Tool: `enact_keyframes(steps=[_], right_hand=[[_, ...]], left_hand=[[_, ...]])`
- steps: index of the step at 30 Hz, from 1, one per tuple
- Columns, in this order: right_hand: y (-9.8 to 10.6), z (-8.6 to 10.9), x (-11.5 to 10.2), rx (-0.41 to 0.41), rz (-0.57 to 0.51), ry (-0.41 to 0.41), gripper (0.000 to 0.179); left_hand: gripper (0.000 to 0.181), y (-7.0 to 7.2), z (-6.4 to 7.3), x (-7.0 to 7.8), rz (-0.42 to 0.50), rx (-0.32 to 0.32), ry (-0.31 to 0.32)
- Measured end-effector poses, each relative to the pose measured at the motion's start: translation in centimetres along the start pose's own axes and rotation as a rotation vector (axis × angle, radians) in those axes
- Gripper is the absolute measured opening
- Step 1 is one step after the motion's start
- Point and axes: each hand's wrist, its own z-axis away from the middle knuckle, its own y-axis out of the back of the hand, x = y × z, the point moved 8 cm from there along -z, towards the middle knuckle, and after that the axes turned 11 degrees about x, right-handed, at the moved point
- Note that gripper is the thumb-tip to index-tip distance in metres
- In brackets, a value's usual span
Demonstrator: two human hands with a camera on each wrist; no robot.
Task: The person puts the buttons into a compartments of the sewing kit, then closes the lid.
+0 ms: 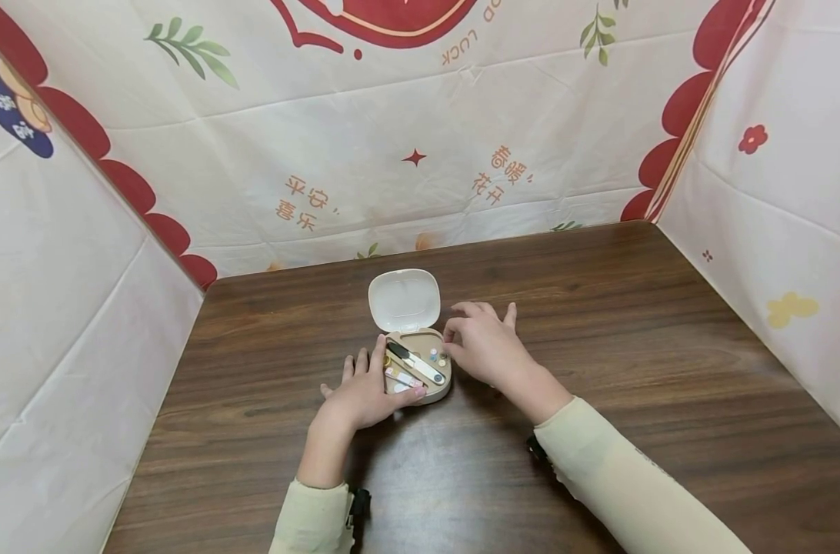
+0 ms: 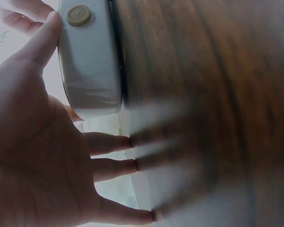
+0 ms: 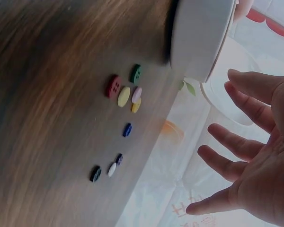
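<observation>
An open sewing kit case [image 1: 435,395] stands on the table, its white lid [image 1: 405,300] tipped back. Inside lie a long black-and-silver tool [image 1: 416,363], small pink-and-white pieces [image 1: 403,377] and a few small buttons [image 1: 434,355]. My left hand [image 1: 361,396] holds the case between thumb and index finger, its other fingers spread on the table. At the case's right edge, the thumb and index finger of my right hand [image 1: 485,346] are close together over the button compartment. No object shows between those fingertips in the right wrist view; the other fingers are spread.
Several coloured buttons, among them a red button [image 3: 113,86] and a blue button [image 3: 127,130], lie on the wooden table [image 1: 600,308] beside the case; my right hand hides them in the head view. Patterned cloth walls [image 1: 392,115] surround the table's back and sides.
</observation>
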Motion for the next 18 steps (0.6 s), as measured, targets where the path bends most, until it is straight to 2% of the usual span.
enact_keyframes(steps=[4, 18], right_hand=[[0.7, 0.4, 0.2, -0.004, -0.004, -0.001, 0.012], [3.2, 2.7, 2.8, 0.029, 0.021, 0.01, 0.012]], left_hand=[[0.131, 0.5, 0.3, 0.3, -0.02, 0.013, -0.002], [0.128, 0.3, 0.1, 0.0, -0.068, 0.041, 0.004]])
